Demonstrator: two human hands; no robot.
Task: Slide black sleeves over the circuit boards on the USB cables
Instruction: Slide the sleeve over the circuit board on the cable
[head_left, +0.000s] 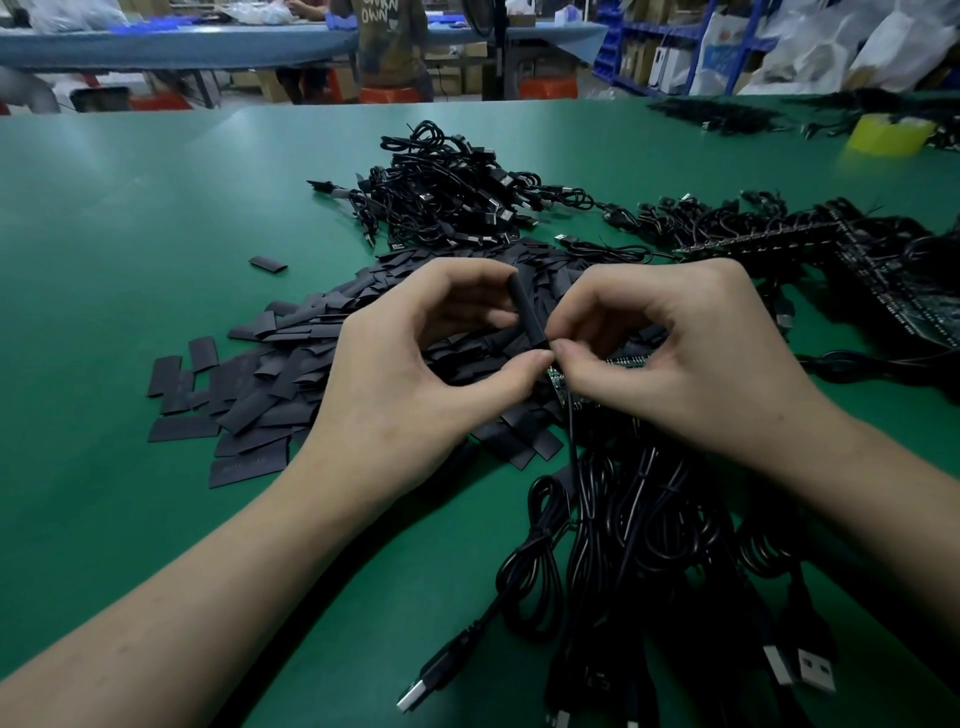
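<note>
One black sleeve (523, 312) stands almost straight up, pinched in the left hand (415, 364). Its bottom end meets the little circuit board (554, 377), pinched just underneath by the right hand (675, 353).

Table (156, 234) is plain green, every sleeve (522, 306) and cable (535, 571) is black, and the plugs (815, 670) are silver. The little board (554, 375) is green too, plus there's a yellow tape roll (891, 136).
</note>
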